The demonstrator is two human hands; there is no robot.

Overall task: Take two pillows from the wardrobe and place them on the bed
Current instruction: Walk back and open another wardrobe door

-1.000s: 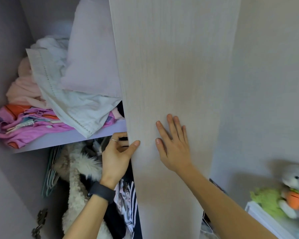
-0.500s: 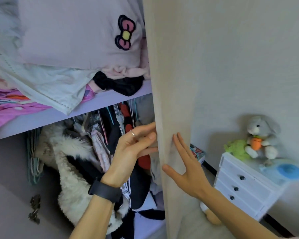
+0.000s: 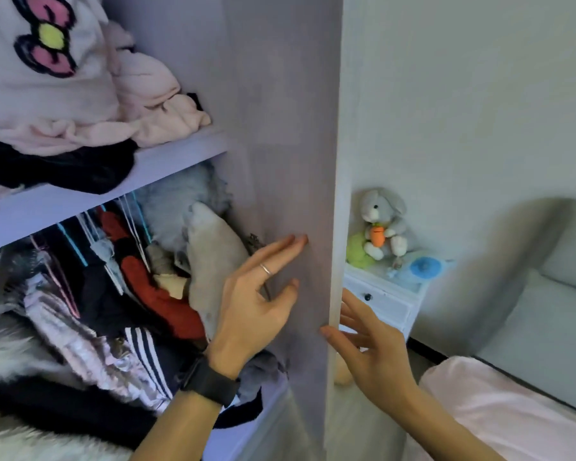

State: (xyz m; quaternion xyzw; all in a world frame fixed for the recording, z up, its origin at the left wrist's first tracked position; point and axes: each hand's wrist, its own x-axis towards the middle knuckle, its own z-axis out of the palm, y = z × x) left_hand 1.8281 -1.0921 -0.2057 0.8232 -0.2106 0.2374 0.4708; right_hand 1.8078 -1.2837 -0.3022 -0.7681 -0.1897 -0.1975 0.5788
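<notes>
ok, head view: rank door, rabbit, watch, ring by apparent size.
1. door, by far the largest.
2. rabbit and watch: they look about alike, and the watch is much nearer the camera, so no ranking between them.
3. ring, smallest.

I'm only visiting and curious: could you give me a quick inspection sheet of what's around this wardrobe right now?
Surface: purple wardrobe shelf, piled with fabric.
Job's things: white pillow with a pink bow lies on the shelf; a second pillow cannot be made out; pink-covered bed at lower right.
Clutter: pink fleece and a black garment on the shelf; hanging clothes below it.
Hands: left hand open, fingers straight against the inner face of the wardrobe door; right hand open at the door's edge; neither holds anything.
Cables: nothing seen.
Surroundings: plush rabbit sits on a white nightstand by the wall.
</notes>
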